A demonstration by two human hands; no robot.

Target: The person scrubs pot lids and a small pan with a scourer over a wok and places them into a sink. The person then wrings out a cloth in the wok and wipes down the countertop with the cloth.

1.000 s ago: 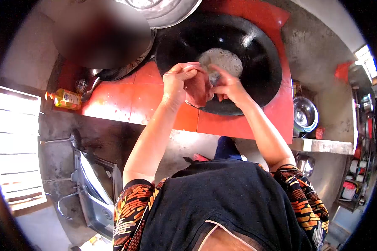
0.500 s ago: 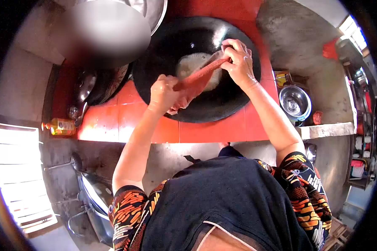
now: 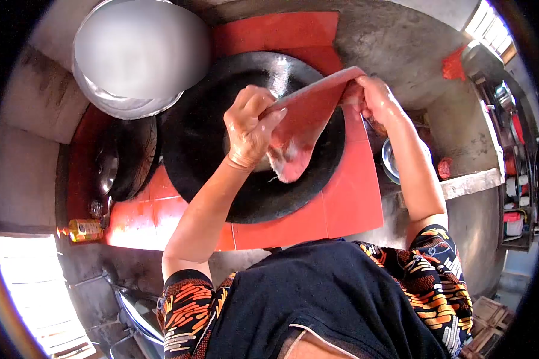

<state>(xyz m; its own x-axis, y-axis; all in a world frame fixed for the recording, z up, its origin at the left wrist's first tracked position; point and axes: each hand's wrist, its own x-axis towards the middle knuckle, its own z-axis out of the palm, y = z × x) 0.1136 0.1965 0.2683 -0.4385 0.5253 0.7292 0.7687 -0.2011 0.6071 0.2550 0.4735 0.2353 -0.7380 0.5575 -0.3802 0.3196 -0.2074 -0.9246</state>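
Observation:
A wet reddish cloth (image 3: 302, 125) is stretched between my two hands above a large black wok (image 3: 203, 119). My left hand (image 3: 249, 127) is closed on the cloth's left end. At its upper right corner, my right hand (image 3: 374, 103) grips the cloth with bent fingers. The middle of the cloth sags toward the wok, with its lowest edge hanging over the bowl. Cloth and hands hide much of the wok's inside.
The wok sits in a red tiled counter (image 3: 353, 191). A large metal lid or basin (image 3: 126, 105), partly blurred, is at the upper left, above a second dark pan (image 3: 135, 155). A yellow bottle (image 3: 85, 230) lies left; a metal bowl (image 3: 392, 161) is right.
The cloth has been raised and spread wider, its lower part now hanging down. Both hands have shifted right relative to the wok. The view has shifted, and the counter appears lower.

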